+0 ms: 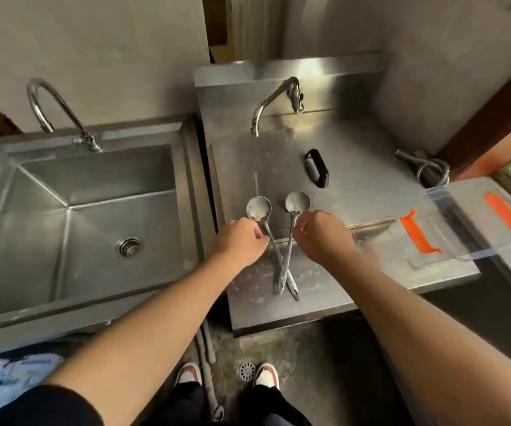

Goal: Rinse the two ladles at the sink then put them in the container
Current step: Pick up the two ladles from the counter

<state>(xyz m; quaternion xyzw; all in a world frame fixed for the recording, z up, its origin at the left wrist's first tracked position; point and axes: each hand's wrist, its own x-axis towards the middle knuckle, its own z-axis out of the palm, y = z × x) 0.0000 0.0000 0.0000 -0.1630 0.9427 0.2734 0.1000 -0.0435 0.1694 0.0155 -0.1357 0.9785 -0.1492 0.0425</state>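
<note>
Two steel ladles lie on the steel worktop (355,186), their handles crossed near its front edge. My left hand (241,242) pinches the neck of the left ladle (259,208). My right hand (321,236) pinches the neck of the right ladle (297,202). Both bowls face up, side by side. The deep sink (11,167) with its curved tap (54,109) is at the left. A clear plastic container (475,222) with orange clips sits at the worktop's right end.
A second tap (274,101) reaches over the worktop from the back. A black rectangular holder (317,168) stands behind the ladles. A coiled metal hose (426,167) lies at the back right. My feet and a floor drain (247,371) are below.
</note>
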